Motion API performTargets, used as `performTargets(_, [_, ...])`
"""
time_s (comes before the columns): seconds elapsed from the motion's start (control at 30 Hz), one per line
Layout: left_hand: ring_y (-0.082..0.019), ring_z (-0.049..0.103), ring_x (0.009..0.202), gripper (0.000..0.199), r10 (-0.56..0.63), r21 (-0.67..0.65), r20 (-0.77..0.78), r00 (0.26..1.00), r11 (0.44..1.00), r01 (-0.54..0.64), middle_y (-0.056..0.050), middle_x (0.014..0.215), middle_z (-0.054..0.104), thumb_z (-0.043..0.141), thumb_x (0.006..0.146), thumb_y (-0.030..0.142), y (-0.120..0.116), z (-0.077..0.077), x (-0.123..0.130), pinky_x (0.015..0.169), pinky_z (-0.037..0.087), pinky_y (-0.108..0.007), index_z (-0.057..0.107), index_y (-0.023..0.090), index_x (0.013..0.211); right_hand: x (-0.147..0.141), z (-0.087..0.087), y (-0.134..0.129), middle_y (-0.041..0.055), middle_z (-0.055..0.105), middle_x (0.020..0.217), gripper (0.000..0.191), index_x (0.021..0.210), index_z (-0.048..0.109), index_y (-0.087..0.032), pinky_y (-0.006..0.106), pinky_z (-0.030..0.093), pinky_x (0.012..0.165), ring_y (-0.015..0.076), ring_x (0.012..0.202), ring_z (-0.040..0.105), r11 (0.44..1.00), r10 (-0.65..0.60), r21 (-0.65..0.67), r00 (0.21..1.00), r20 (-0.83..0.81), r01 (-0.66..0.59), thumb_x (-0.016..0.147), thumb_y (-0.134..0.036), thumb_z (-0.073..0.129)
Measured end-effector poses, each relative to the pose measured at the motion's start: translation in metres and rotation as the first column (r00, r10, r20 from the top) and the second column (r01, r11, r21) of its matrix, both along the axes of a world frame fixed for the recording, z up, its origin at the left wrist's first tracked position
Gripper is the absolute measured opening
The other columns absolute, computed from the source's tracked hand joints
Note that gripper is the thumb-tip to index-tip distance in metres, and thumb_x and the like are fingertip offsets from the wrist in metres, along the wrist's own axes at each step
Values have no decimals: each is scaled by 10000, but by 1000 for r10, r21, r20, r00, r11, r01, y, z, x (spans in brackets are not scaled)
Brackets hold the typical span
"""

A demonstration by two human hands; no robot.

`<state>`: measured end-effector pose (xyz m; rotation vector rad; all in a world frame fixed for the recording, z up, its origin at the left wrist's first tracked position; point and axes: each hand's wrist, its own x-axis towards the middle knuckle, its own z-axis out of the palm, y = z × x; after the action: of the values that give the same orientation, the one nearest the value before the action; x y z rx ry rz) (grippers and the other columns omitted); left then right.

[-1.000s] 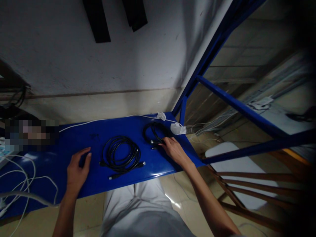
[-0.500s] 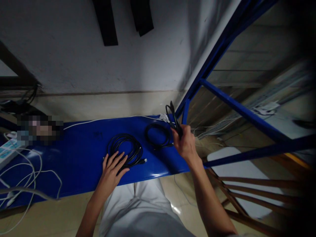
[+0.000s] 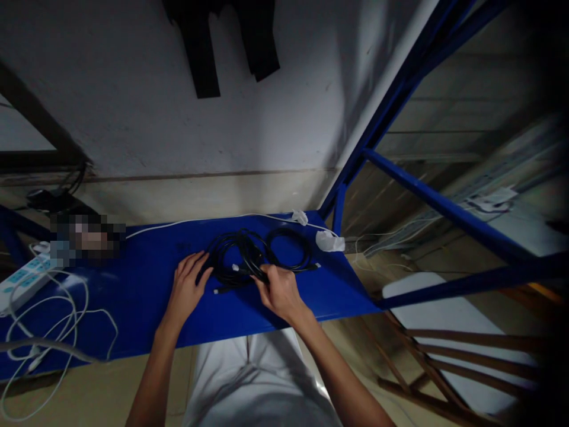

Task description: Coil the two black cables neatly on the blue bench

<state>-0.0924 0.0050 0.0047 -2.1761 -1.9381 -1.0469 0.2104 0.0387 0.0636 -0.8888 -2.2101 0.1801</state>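
My right hand [image 3: 280,292] is closed around a bundled black cable [image 3: 249,252], holding it over the middle of the blue table [image 3: 142,296]. Beneath and behind that bundle lies a coiled black cable [image 3: 217,256], partly hidden by it. Another coiled black cable [image 3: 288,231] rests just to the right, its plug end pointing right. My left hand [image 3: 189,284] is at the left edge of the middle coil, fingers spread and resting by it. Whether its fingertips touch the cable is hard to make out.
Crumpled white wads [image 3: 329,241] lie at the table's right end. A white power strip [image 3: 26,279] and tangled white cords [image 3: 66,320] sit on the left. Blue metal bars [image 3: 427,190] rise at the right, above a wooden chair [image 3: 466,338]. Dark trousers [image 3: 202,59] hang on the wall.
My right hand has brought the bundled cable from the table's right end leftward and down over the middle coil. My left hand has slid off that coil to its left side.
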Motion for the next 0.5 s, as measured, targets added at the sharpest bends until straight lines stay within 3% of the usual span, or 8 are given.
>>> performTargets(0.07, [-351, 574, 1392, 438, 77, -14, -22, 997, 997, -77, -121, 1498, 663, 535, 1080, 408, 1, -3, -24, 1175, 470, -590, 647, 277, 1482, -3, -4, 2, 51, 734, 824, 119, 1169, 597, -210, 312, 431, 671, 208, 696, 683, 999, 33, 39, 995, 91, -37, 1103, -277, 525])
performTargets(0.2, [-337, 633, 1312, 371, 63, -44, -21, 998, 997, -64, -120, 1421, 716, 492, 1084, 355, -1, -13, -51, 1144, 508, -572, 746, 243, 1331, -22, -15, 5, 48, 754, 912, 134, 1176, 636, -218, 315, 445, 734, 204, 789, 691, 995, 79, 35, 964, 253, -91, 1046, -211, 610])
performTargets(0.37, [-294, 706, 1156, 315, 91, 16, 86, 992, 996, -93, -113, 1228, 783, 519, 1082, 363, -17, -19, -50, 1065, 569, -501, 773, 229, 1214, -43, -35, -3, 68, 740, 976, 193, 1213, 665, -207, 352, 482, 852, 228, 903, 676, 988, 142, 9, 935, 325, -154, 1070, -337, 660])
performTargets(0.5, [-288, 718, 1061, 284, 133, 19, 86, 987, 991, -135, -100, 1112, 792, 524, 1084, 352, -33, -14, -43, 1023, 567, -486, 777, 233, 1130, -42, -39, -11, 97, 726, 1082, 311, 1341, 655, -226, 404, 502, 941, 258, 1018, 647, 984, 173, -19, 943, 283, -175, 1082, -397, 648])
